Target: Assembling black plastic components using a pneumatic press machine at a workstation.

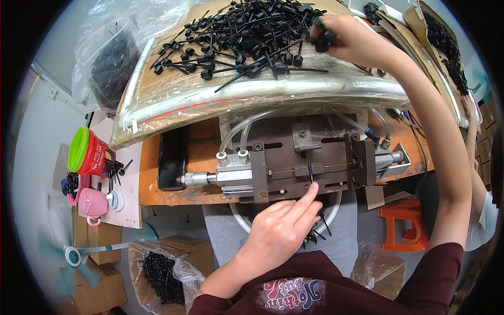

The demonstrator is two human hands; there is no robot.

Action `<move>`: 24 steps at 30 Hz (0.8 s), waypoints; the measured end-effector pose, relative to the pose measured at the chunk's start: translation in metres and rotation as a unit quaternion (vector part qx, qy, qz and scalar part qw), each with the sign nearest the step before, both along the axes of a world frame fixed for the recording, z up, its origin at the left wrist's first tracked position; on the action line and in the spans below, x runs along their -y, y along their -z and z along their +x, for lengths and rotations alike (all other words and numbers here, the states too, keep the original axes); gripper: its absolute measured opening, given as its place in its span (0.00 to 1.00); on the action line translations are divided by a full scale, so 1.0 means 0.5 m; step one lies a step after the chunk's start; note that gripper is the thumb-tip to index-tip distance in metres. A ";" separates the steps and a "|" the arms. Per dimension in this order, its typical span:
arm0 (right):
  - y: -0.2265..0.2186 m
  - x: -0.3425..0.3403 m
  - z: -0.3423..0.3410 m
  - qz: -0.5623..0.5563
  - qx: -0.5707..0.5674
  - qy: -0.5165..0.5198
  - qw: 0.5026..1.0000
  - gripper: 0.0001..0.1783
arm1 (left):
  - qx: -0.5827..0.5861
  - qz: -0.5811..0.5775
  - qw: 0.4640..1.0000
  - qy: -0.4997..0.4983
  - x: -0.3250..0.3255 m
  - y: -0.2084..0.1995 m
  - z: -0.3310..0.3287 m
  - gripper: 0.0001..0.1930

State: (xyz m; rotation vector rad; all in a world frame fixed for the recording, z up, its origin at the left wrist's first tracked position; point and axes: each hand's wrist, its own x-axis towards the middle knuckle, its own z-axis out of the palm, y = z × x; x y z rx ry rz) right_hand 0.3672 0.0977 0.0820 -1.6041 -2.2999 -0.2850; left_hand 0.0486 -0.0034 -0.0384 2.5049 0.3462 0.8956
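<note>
My left hand (283, 228) reaches over the near side of a metal clamping jig (286, 184). Its index finger is stretched out, and the fingertip touches the near end of a thin black stem (311, 172) lying across the small block mid-jig. The other fingers bend slightly beneath. Farther off, my right hand (350, 43) is closed on several black plastic pieces with chunky heads (321, 38), at the right edge of the pile. That pile (247, 39) holds many black thin-stemmed pieces with knob-like heads, spread on a film-wrapped cardboard surface (173, 97).
Clear hoses (239, 128) run to the jig's air cylinders (233, 176). Left are a red tub (97, 157), a pink cup (93, 203) and a fan (73, 256). Below lies a bag of black pieces (161, 278). An orange stool (401, 226) and another person's arm (471, 123) are at right.
</note>
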 end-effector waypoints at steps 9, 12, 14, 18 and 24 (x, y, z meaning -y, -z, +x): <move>-0.042 0.057 -0.008 -0.004 -0.466 0.118 0.877 0.12 | -0.016 -0.091 0.995 0.049 0.011 -0.040 -0.026 0.20; -0.005 0.061 0.036 0.050 -0.523 0.051 0.850 0.13 | 0.115 -0.130 0.984 0.036 -0.006 -0.036 -0.005 0.24; -0.001 0.065 0.012 0.067 -0.545 0.035 0.835 0.14 | 0.177 -0.196 0.965 0.003 -0.016 -0.053 0.012 0.23; 0.007 0.133 -0.107 0.100 -0.546 0.015 0.832 0.12 | 0.276 -0.526 0.804 0.025 -0.071 -0.107 0.079 0.27; 0.059 0.231 -0.248 0.191 -0.455 -0.019 0.869 0.08 | 0.278 -0.630 0.713 0.131 -0.082 -0.108 0.115 0.13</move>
